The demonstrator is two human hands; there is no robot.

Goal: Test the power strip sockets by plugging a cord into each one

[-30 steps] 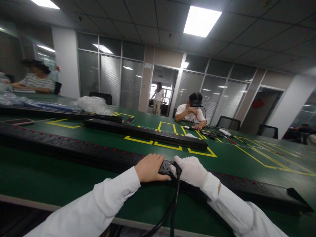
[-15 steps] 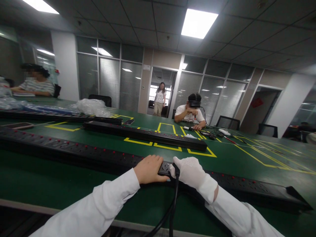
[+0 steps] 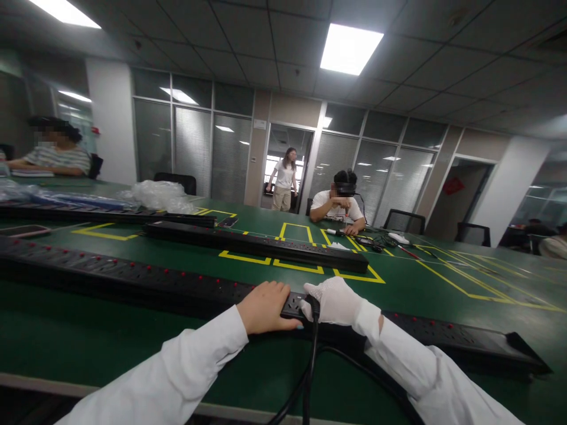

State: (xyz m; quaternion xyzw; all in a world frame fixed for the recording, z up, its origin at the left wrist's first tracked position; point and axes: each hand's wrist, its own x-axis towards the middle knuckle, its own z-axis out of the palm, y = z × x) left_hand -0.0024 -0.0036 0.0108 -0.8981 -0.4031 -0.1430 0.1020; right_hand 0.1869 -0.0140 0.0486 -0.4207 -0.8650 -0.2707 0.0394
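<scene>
A long black power strip (image 3: pixel 146 282) with red switches runs across the table in front of me. My left hand (image 3: pixel 264 307), bare, is wrapped over its middle, thumb on the near side and fingers over the far side. Just right of it, my right hand (image 3: pixel 339 301) in a white dotted glove is closed on a black plug (image 3: pixel 313 306) at one of the strip's sockets. Whether the plug is fully seated I cannot tell. From the plug a black cable (image 3: pixel 313 360) hangs down over the table's near edge.
Another black power strip (image 3: pixel 266 243) lies farther back on the green table (image 3: pixel 146 360), by yellow tape outlines (image 3: pixel 305 267). Clear plastic wrap (image 3: pixel 162 196) and a phone (image 3: pixel 24 232) lie to the left. Across the table a seated person (image 3: pixel 339 203) works; another person (image 3: pixel 284 180) stands in the doorway.
Both hands keep their places on the strip and plug, with the right hand tilting slightly. The view has shifted a little. The standing person has turned and moved their arms outward.
</scene>
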